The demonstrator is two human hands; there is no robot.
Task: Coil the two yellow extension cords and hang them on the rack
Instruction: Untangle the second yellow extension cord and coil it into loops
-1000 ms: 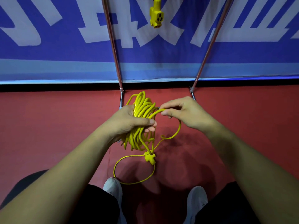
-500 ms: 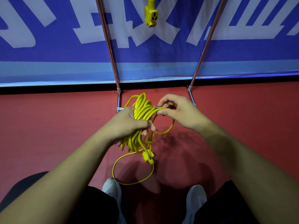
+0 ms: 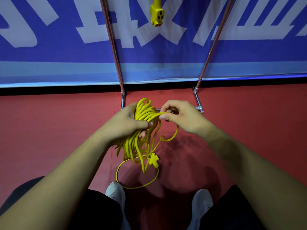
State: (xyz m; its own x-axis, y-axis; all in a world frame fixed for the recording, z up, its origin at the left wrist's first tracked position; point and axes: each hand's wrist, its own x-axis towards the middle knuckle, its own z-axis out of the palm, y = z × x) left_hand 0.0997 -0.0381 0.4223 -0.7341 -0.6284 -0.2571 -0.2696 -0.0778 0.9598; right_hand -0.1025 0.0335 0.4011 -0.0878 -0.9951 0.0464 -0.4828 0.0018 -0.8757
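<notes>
My left hand (image 3: 127, 123) grips a bundle of coiled yellow extension cord (image 3: 141, 130) in front of me, its loops hanging below my fist. Just to the right of the bundle's top, my right hand (image 3: 181, 115) pinches one strand of the same cord. The cord's plug (image 3: 153, 161) dangles under the bundle, and a loose loop (image 3: 137, 185) trails down to the floor near my left shoe. A yellow socket end (image 3: 157, 15) of another cord hangs down at the top, between the rack's two metal poles (image 3: 111, 44).
The rack's right pole (image 3: 214, 42) and low base bars (image 3: 198, 102) stand on the red floor against a blue and white banner wall (image 3: 49, 47). My white shoes (image 3: 116, 193) are at the bottom.
My right hand has laid another strand onto the top of the bundle. The slack loop at the right has grown smaller, and the plug has swung slightly.
</notes>
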